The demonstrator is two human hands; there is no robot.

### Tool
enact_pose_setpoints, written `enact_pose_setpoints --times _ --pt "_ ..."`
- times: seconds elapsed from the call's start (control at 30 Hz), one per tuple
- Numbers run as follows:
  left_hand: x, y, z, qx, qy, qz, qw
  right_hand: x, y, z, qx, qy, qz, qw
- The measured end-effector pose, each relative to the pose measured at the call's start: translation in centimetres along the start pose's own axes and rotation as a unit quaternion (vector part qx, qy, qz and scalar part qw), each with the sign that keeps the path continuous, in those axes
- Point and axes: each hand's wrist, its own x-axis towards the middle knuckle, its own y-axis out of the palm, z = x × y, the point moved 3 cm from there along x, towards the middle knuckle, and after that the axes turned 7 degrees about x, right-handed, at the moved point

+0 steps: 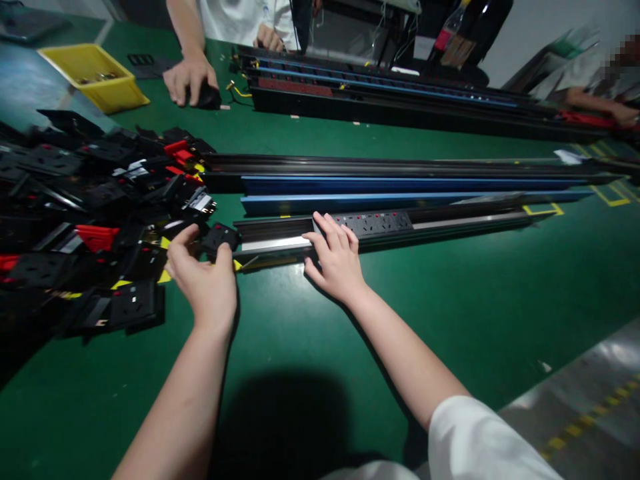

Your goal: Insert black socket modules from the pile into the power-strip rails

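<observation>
The left hand (206,283) curves beside the left end of the black rail (450,231), thumb and forefinger apart; the right hand (340,267) lies across it, palm down, fingers slightly spread.

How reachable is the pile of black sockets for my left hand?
Probably yes: the pile lies right beside your left hand, nothing visibly between, though that hand touches one black socket.

1. White sleeve (480,433) at near right: short, loose, softly creased, with a hem around the arm.
2. Right forearm (405,353): bare, slender, tapering to a bare right hand (337,260).
3. Left forearm (173,393): bare down to a bare left hand (207,283).
4. White cloth (370,471) at the near edge, possibly the same garment; little shows.
</observation>
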Motion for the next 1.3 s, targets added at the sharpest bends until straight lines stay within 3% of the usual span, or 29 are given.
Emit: enact_pose_setpoints --times 0.33,0.6,0.97,1.3 --pt "-0.2 0.0 -0.5 0.046 0.023 -0.018 0.999 0.0 -0.1 0.1 -0.009 0.001 0.002 1.000" --pt "0.1 0.2 0.1 -0.008 -0.002 -0.025 1.000 0.1 -0.1 0.0 -0.012 0.000 0.006 1.000" --pt "-0.2 0.0 -0.9 0.046 0.004 0.051 0.998 0.0 0.0 0.1 -0.012 -0.003 0.003 1.000" --pt "0.1 0.4 -0.5 -0.147 -0.037 -0.015 0.988 0.0 0.0 0.0 -0.009 -0.008 -0.006 1.000"
